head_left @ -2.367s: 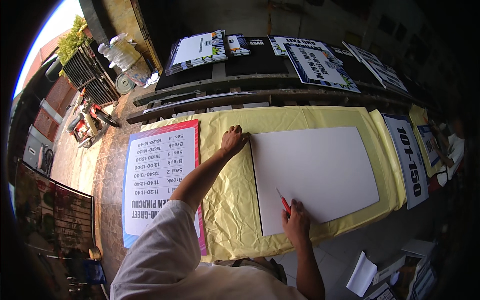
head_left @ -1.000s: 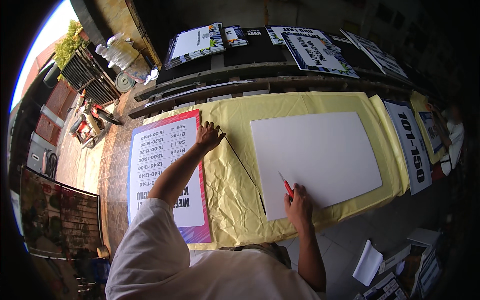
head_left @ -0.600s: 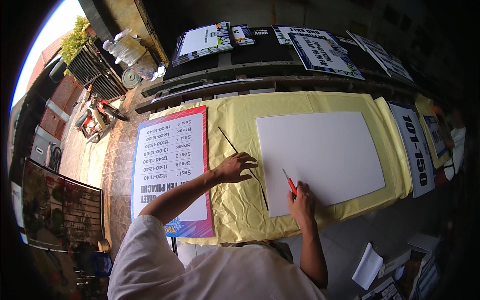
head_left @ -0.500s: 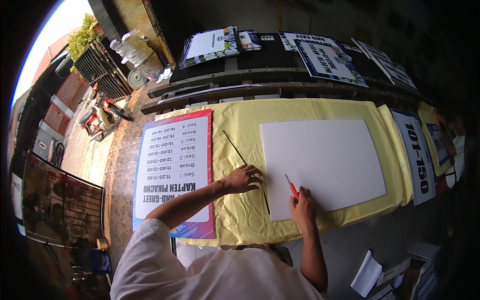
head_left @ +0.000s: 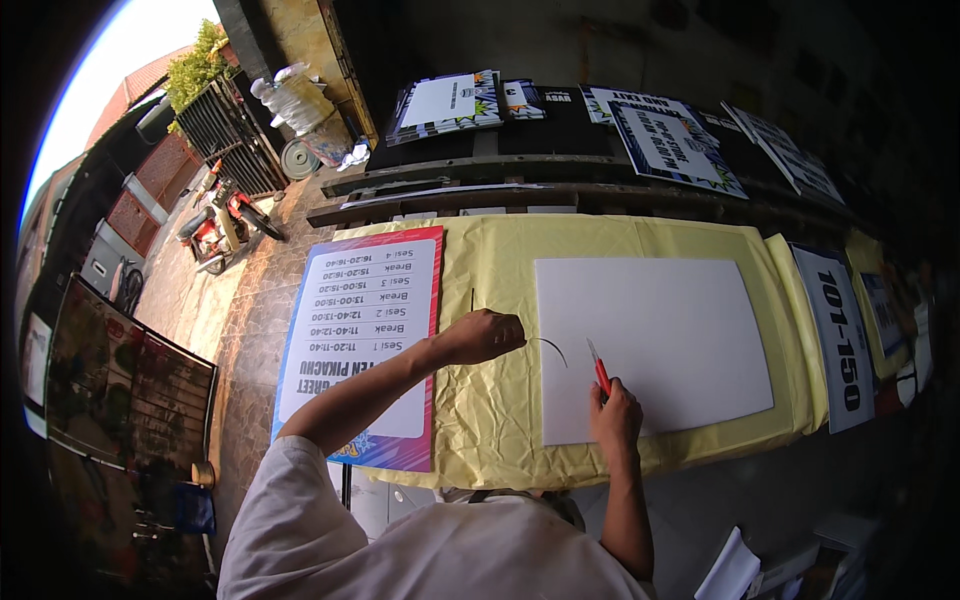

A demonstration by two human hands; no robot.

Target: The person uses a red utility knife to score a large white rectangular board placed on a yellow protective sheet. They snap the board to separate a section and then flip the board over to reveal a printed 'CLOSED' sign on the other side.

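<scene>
My left hand (head_left: 490, 332) is closed on a thin dark strip (head_left: 550, 347), raised between the printed board and the white board, with the strip's ends curving out either side. My right hand (head_left: 618, 412) grips a red-handled cutter (head_left: 603, 375), its thin blade pointing away from me over the blank white board (head_left: 680, 330). That board lies on crumpled yellow sheeting (head_left: 475, 420). Left of it lies a printed board (head_left: 350, 395) with a pink and blue border.
Stacks of printed signs (head_left: 445, 105) sit on a dark rack (head_left: 550, 150) beyond. At right stand a numbered sign (head_left: 830, 335) and a partly hidden person (head_left: 910, 335). Outside at left are a red motorbike (head_left: 225, 225) and metal gate (head_left: 235, 150). White offcuts (head_left: 725, 565) lie lower right.
My left hand left the white board's top edge, came down and closed on the dark strip, which is now lifted and bent. The cutter stayed in my right hand. The view shifted slightly.
</scene>
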